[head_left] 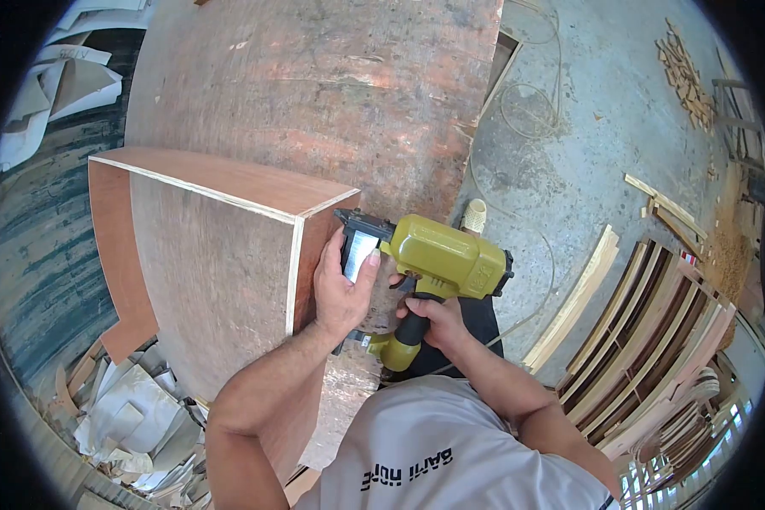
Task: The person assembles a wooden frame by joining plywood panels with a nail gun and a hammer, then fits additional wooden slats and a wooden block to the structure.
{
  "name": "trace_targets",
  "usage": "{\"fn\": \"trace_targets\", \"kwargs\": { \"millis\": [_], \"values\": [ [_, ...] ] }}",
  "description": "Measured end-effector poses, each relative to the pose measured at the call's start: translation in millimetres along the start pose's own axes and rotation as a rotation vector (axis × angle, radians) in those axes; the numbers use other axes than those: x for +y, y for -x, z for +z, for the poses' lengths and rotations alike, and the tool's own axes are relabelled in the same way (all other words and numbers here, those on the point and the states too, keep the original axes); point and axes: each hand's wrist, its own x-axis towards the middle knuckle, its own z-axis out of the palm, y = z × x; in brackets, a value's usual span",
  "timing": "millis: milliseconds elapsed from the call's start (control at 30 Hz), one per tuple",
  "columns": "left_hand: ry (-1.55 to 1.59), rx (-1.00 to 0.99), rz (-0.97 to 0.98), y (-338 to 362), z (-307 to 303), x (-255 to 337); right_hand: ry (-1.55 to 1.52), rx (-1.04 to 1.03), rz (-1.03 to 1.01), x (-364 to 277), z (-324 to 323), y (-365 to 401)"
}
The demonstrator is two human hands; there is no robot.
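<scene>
An olive-green pneumatic nail gun [438, 253] lies across both my hands, its black nose pointing left at the corner of a plywood box frame [229, 183]. My right hand [438, 321] is wrapped round the black grip, below the trigger. With my left hand [342, 293] I clasp the dark magazine near the nose, thumb over its white label. That hand is right beside the frame's near-right side panel. The frame stands on edge, showing pale layered plywood rims and reddish-brown faces.
Under the frame is a large worn plywood worktop [314, 85]. Curved wood strips [637, 340] are stacked at the right, with a pile of offcuts [684, 75] farther back. A thin air hose [554, 280] trails over the concrete floor. Scrap sheets [132, 416] lie at lower left.
</scene>
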Motion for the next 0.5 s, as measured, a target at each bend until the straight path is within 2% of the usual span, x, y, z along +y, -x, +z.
{"fn": "trace_targets", "kwargs": {
  "millis": [200, 300, 333, 433, 500],
  "values": [
    [0.095, -0.040, -0.103, -5, -1, 1, -0.050, 0.000, 0.048, 1, -11, -6],
    [-0.144, -0.037, -0.015, -2, -3, -13, -0.032, 0.050, 0.023, -11, 0, -5],
    [-0.210, -0.055, 0.096, 1, -13, 21, -0.013, 0.065, 0.007, -17, 6, -5],
    [-0.158, -0.396, 0.173, 31, -70, 60, 0.075, 0.152, -0.103, -45, 15, -21],
    [-0.151, -0.546, 0.139, 60, -128, 86, 0.152, 0.114, -0.069, -81, 1, -64]
  ]
}}
